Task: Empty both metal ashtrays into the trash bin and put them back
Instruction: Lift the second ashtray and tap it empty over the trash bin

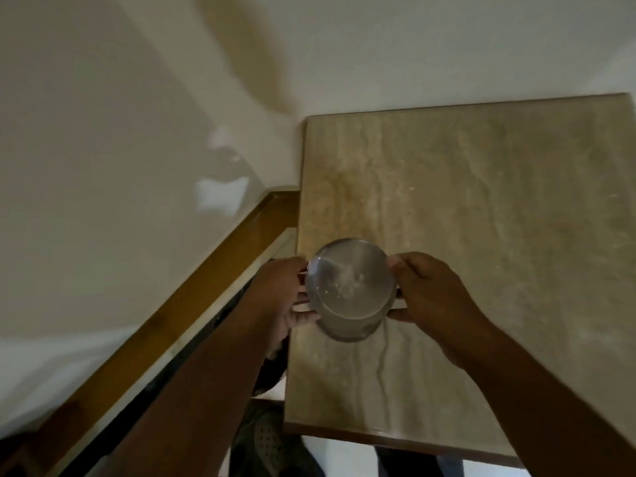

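I hold 1 metal ashtray (351,290) clamped between left hand (278,297) and right hand (437,297); pale ash remains inside, so emptying is not done.

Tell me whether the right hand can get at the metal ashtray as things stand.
Yes, it looks so. The right hand is already at the right side of the metal ashtray, its fingers at the rim, with the left hand on the opposite side. Nothing lies between them above the marble tabletop.
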The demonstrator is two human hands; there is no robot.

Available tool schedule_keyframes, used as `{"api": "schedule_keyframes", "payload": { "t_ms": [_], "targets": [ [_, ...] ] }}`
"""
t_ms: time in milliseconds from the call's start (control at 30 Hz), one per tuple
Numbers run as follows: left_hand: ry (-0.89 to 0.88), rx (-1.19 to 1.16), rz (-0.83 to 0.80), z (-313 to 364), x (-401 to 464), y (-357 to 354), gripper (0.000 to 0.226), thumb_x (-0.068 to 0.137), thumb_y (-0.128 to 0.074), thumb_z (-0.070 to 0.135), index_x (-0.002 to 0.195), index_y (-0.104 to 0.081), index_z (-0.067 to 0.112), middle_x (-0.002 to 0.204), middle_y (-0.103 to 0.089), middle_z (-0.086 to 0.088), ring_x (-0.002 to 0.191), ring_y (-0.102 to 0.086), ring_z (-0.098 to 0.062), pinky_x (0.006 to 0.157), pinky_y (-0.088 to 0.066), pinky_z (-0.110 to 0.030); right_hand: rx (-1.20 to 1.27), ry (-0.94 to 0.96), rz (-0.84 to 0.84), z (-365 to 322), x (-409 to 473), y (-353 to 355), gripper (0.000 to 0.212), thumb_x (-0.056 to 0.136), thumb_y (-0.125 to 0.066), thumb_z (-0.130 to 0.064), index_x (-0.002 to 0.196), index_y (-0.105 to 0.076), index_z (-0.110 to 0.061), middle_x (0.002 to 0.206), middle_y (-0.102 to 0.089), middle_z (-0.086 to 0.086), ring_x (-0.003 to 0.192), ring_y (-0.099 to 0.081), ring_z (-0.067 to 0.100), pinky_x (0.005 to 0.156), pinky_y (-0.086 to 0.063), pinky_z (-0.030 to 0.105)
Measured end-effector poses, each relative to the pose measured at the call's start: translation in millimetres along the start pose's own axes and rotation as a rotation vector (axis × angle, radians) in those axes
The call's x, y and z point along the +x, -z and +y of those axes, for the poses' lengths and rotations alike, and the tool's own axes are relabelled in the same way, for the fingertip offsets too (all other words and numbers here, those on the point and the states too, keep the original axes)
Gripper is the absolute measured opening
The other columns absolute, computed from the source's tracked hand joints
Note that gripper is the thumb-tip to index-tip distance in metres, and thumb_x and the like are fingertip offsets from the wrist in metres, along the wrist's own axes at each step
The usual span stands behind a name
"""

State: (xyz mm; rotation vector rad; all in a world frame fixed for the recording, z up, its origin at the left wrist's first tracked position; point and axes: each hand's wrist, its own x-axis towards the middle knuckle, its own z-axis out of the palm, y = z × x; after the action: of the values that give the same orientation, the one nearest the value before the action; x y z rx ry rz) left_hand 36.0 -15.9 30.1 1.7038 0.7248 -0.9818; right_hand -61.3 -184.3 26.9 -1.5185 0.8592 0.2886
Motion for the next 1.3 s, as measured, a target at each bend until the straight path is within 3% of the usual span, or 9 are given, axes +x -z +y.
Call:
{"api": "schedule_keyframes", "payload": {
  "t_ms": [100,333,467,567,733,900,1100,1200,1300],
  "targets": [
    [0.039,-0.039,0.043,-13,3,52,0.023,0.096,-0.056,0.033,0.109,-0.068,0.018,0.108,-0.073,-0.008,0.097,-0.069,-0.026,0.051,-0.058,-0.03,-0.031,0.023,-0.055,-6,-3,-53,0.023,0.098,-0.049,-0.039,0.09,-0.067,-0.025,0.095,-0.069,0.005,0.088,-0.069,0.024,0.077,-0.06,0.052],
    [0.195,-0.234,0.044,-58,24,172,0.034,0.094,-0.058,0.044,0.106,-0.069,0.015,0.106,-0.073,-0.014,0.103,-0.065,-0.034,0.08,-0.058,-0.05,-0.052,0.0,-0.215,-3,-8,-165,0.014,0.098,-0.048,-0.032,0.094,-0.061,-0.031,0.101,-0.063,-0.001,0.098,-0.064,0.022,0.082,-0.059,0.05],
    [0.32,-0.387,-0.013,-91,37,208,0.041,0.085,-0.072,0.043,0.116,-0.068,0.016,0.1,-0.079,-0.013,0.101,-0.067,-0.032,0.069,-0.061,-0.046,-0.129,-0.039,-0.272,6,-9,-211,0.015,0.099,-0.046,-0.04,0.09,-0.058,-0.036,0.099,-0.058,-0.004,0.096,-0.061,0.02,0.087,-0.057,0.049],
    [0.361,-0.51,-0.086,-115,53,228,0.058,0.083,-0.075,0.045,0.129,-0.061,0.013,0.124,-0.067,-0.016,0.105,-0.066,-0.032,0.067,-0.06,-0.041,-0.201,-0.079,-0.301,14,-6,-238,0.016,0.098,-0.044,-0.047,0.098,-0.053,-0.034,0.102,-0.054,-0.004,0.098,-0.058,0.018,0.085,-0.058,0.046],
    [0.365,-0.586,-0.322,-142,74,242,0.084,0.071,-0.077,0.061,0.137,-0.052,0.016,0.139,-0.055,-0.027,0.124,-0.057,-0.044,0.102,-0.05,-0.054,-0.182,-0.21,-0.354,31,-2,-266,0.031,0.098,-0.038,-0.054,0.116,-0.047,-0.03,0.112,-0.048,-0.001,0.096,-0.054,0.018,0.065,-0.056,0.029],
    [0.287,-0.514,-0.55,-144,81,238,0.084,0.072,-0.062,0.074,0.137,-0.049,0.022,0.139,-0.053,-0.028,0.124,-0.056,-0.046,0.098,-0.053,-0.053,-0.092,-0.204,-0.396,37,1,-269,0.034,0.097,-0.03,-0.057,0.12,-0.043,-0.037,0.118,-0.048,0.0,0.1,-0.055,0.017,0.068,-0.054,0.029],
    [0.117,-0.356,-0.647,-127,89,239,0.1,0.055,-0.089,0.05,0.139,-0.048,0.014,0.137,-0.058,-0.025,0.114,-0.063,-0.036,0.091,-0.058,-0.045,-0.098,-0.128,-0.436,35,19,-258,0.094,0.066,-0.029,-0.083,0.14,-0.044,-0.027,0.142,-0.05,0.009,0.126,-0.051,0.027,0.107,-0.042,0.046],
    [-0.023,-0.096,-0.635,-121,96,234,0.073,0.059,-0.082,0.041,0.124,-0.06,0.017,0.112,-0.071,-0.007,0.096,-0.069,-0.018,0.079,-0.057,-0.032,-0.105,-0.083,-0.469,34,31,-253,0.094,0.049,-0.027,-0.093,0.118,-0.054,-0.036,0.124,-0.059,0.002,0.106,-0.058,0.01,0.089,-0.048,0.031],
    [-0.22,0.404,-0.499,-115,106,222,0.065,0.06,-0.08,0.046,0.119,-0.056,0.029,0.11,-0.064,0.008,0.106,-0.062,-0.017,0.081,-0.049,-0.023,-0.203,-0.059,-0.475,41,39,-253,0.107,0.044,-0.024,-0.099,0.126,-0.05,-0.034,0.122,-0.057,0.005,0.096,-0.055,0.004,0.074,-0.043,0.021]
  ]
}}
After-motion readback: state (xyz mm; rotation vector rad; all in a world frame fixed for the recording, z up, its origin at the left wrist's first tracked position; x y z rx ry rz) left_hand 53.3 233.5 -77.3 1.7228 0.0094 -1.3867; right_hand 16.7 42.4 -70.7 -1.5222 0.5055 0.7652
